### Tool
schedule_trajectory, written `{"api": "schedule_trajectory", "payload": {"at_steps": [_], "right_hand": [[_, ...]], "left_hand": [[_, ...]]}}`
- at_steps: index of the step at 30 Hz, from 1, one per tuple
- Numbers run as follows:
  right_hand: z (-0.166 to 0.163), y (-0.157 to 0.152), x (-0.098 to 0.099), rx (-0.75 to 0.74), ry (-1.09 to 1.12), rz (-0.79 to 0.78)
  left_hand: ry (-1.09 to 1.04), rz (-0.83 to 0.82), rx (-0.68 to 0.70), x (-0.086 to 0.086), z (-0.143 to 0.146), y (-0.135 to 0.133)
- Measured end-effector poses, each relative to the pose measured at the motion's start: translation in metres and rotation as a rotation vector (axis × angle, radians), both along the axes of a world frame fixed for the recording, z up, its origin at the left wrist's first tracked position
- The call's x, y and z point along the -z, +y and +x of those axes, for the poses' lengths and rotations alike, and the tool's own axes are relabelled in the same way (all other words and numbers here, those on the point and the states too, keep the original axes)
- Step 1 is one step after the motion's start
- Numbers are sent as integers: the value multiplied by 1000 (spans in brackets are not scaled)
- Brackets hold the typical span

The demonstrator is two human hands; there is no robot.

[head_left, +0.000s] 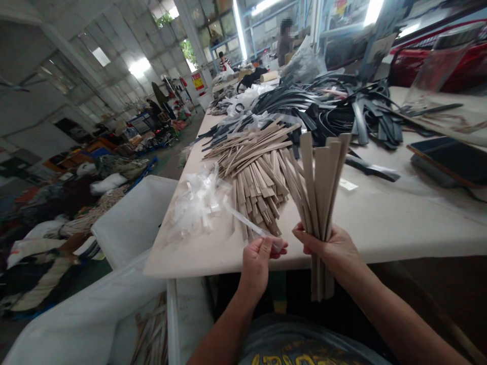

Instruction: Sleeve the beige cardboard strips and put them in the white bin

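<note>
My right hand (330, 245) is closed around a fanned bundle of tan flat strips (320, 177), held upright over the table's front edge. My left hand (258, 261) pinches the end of a thin clear plastic sleeve (245, 221) that stretches up and left toward a heap of clear plastic sleeves (198, 203). A large pile of the same tan strips (254, 167) lies on the beige table (380, 218) just beyond both hands.
Black strips and straps (335, 109) are heaped at the far middle of the table. A dark tray (451, 159) sits at the right. White bins (133, 218) stand left of the table, one holding tan strips. People work far back. Goods clutter the floor at left.
</note>
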State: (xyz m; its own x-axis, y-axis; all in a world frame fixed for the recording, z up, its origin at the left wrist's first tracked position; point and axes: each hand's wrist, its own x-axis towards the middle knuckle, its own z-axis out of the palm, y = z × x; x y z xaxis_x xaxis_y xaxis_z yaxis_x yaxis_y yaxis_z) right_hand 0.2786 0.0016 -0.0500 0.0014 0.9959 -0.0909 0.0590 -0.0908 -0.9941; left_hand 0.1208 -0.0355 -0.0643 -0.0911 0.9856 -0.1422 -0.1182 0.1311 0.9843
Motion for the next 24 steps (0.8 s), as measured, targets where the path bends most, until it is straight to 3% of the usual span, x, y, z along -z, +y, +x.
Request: {"api": "schedule_trajectory", "payload": {"at_steps": [5,14,24], "right_hand": [[-9,-10,1,-90,-70,37],[-15,-14,5,-38,-171,139],[-19,-12,15,25,-57,73]], "left_hand": [[276,136,4,-9,2,1],[410,169,40,-5,4,-4],[-64,-60,37,-4,9,-3]]}}
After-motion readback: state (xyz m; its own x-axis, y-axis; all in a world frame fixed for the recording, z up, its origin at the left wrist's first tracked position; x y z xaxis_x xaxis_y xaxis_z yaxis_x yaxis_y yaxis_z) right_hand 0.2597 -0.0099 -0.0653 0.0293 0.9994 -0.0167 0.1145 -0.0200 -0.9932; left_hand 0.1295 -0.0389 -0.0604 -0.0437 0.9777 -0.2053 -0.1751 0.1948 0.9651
